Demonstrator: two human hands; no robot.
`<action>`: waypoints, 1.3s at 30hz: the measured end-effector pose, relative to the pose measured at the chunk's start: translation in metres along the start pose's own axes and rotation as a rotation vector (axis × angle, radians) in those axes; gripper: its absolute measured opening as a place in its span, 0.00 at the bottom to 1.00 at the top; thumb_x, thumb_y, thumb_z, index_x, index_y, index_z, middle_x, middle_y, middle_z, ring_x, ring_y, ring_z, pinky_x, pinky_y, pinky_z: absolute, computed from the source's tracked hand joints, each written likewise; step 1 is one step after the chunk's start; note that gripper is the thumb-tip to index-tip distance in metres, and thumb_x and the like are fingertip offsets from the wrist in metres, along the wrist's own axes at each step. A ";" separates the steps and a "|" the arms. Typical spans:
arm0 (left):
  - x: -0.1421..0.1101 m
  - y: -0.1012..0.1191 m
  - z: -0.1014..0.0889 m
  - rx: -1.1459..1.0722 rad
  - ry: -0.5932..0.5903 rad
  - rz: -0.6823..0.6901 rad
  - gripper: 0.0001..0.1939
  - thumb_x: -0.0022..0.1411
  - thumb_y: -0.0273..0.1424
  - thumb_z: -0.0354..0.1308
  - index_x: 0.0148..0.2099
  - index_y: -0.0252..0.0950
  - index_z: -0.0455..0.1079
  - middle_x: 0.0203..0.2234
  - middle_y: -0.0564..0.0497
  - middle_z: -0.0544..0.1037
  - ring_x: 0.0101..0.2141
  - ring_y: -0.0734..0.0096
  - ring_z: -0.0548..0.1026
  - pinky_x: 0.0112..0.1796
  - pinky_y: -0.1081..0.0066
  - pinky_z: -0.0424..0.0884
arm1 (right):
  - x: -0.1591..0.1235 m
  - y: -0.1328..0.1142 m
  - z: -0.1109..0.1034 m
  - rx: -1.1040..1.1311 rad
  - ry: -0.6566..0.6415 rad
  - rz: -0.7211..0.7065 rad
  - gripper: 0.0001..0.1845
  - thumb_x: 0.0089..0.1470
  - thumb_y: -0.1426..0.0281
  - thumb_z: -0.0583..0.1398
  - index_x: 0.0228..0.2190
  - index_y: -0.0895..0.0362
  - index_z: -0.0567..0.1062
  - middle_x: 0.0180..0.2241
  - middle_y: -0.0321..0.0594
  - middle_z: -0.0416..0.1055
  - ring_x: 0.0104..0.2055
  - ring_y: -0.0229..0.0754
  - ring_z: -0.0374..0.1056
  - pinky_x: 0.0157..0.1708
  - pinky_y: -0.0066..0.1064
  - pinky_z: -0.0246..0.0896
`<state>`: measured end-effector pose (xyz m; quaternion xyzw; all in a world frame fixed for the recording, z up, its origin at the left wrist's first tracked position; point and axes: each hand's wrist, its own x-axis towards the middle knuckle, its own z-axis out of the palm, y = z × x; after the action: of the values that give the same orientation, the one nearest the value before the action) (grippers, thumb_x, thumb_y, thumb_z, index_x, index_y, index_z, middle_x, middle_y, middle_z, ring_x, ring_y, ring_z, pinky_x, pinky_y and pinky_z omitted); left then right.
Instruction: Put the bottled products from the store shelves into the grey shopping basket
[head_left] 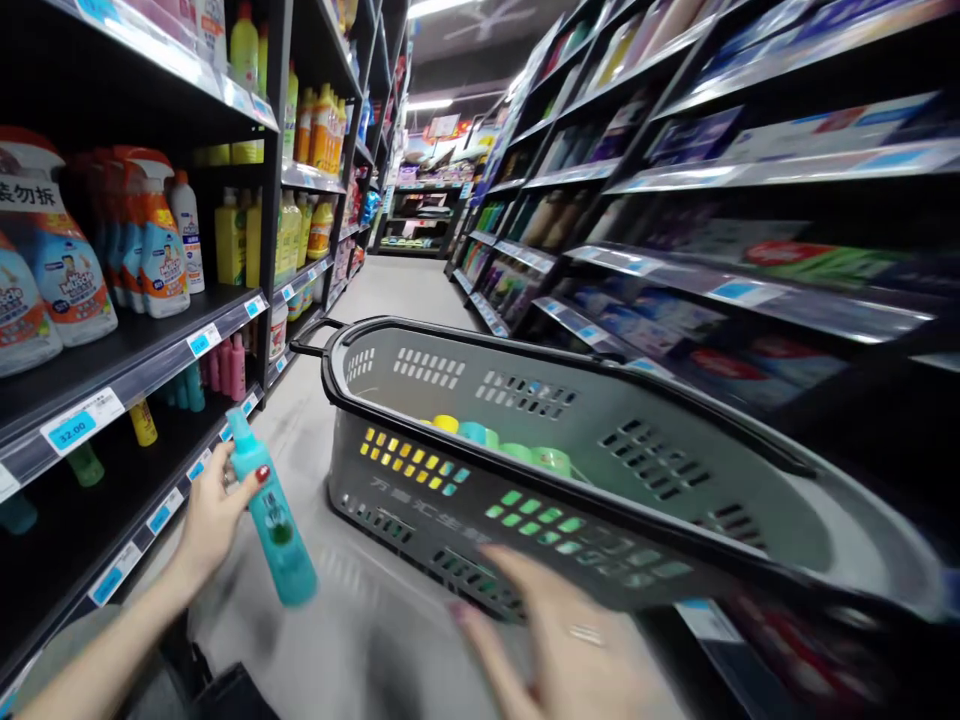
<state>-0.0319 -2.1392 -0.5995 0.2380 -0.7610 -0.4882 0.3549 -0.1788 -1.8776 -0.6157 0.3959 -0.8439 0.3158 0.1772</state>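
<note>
My left hand (pixel 214 505) is closed round the upper part of a teal spray bottle (pixel 283 540), which tilts over the aisle floor beside the lower shelf. My right hand (pixel 562 630) is blurred by motion in front of the basket, with thumb and fingers apart and nothing visible between them. A large grey shopping basket (pixel 427 400) with a black rim stands in the aisle beyond both hands. Inside it, a yellow cap (pixel 445 423) and several green and teal tops show above the rim; their lower parts appear through the slots.
On the left shelves stand orange-and-blue spray cleaners (pixel 161 250), yellow bottles (pixel 231 240) and, lower down, pink bottles (pixel 225 368). A price rail (pixel 82 420) edges the shelf close to my left arm. Boxed goods fill the right shelves (pixel 742 285). The aisle floor (pixel 420 285) runs on behind the basket.
</note>
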 end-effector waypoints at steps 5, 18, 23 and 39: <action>-0.051 0.042 0.015 -0.332 -0.217 -0.274 0.18 0.57 0.44 0.57 0.40 0.35 0.64 0.26 0.55 0.68 0.27 0.74 0.68 0.27 0.75 0.67 | -0.053 -0.085 0.041 1.516 -0.889 0.513 0.30 0.54 0.50 0.57 0.51 0.56 0.63 0.45 0.50 0.69 0.42 0.47 0.70 0.43 0.39 0.65; -0.063 -0.004 0.029 -0.649 -0.267 -0.564 0.19 0.55 0.42 0.60 0.42 0.33 0.65 0.36 0.46 0.75 0.30 0.66 0.75 0.27 0.68 0.73 | -0.083 -0.107 0.058 2.038 -0.918 0.875 0.28 0.51 0.54 0.59 0.46 0.61 0.65 0.40 0.50 0.72 0.33 0.42 0.70 0.23 0.24 0.62; -0.069 0.009 0.034 -1.197 -0.183 -0.696 0.15 0.61 0.33 0.55 0.49 0.34 0.63 0.37 0.49 0.74 0.29 0.70 0.74 0.30 0.65 0.75 | -0.073 -0.105 0.042 1.811 -0.887 0.777 0.36 0.41 0.58 0.68 0.51 0.56 0.67 0.40 0.42 0.72 0.42 0.42 0.66 0.40 0.28 0.58; -0.077 -0.002 0.044 -1.238 -0.312 -0.666 0.17 0.53 0.34 0.61 0.45 0.33 0.67 0.32 0.52 0.73 0.23 0.76 0.71 0.22 0.70 0.75 | -0.103 -0.107 0.065 1.195 -0.854 0.574 0.29 0.36 0.53 0.65 0.36 0.60 0.71 0.26 0.35 0.60 0.27 0.35 0.50 0.25 0.26 0.46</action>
<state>-0.0172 -2.0603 -0.6365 0.1402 -0.2735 -0.9407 0.1439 -0.0344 -1.9160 -0.6782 0.2778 -0.5955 0.5697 -0.4936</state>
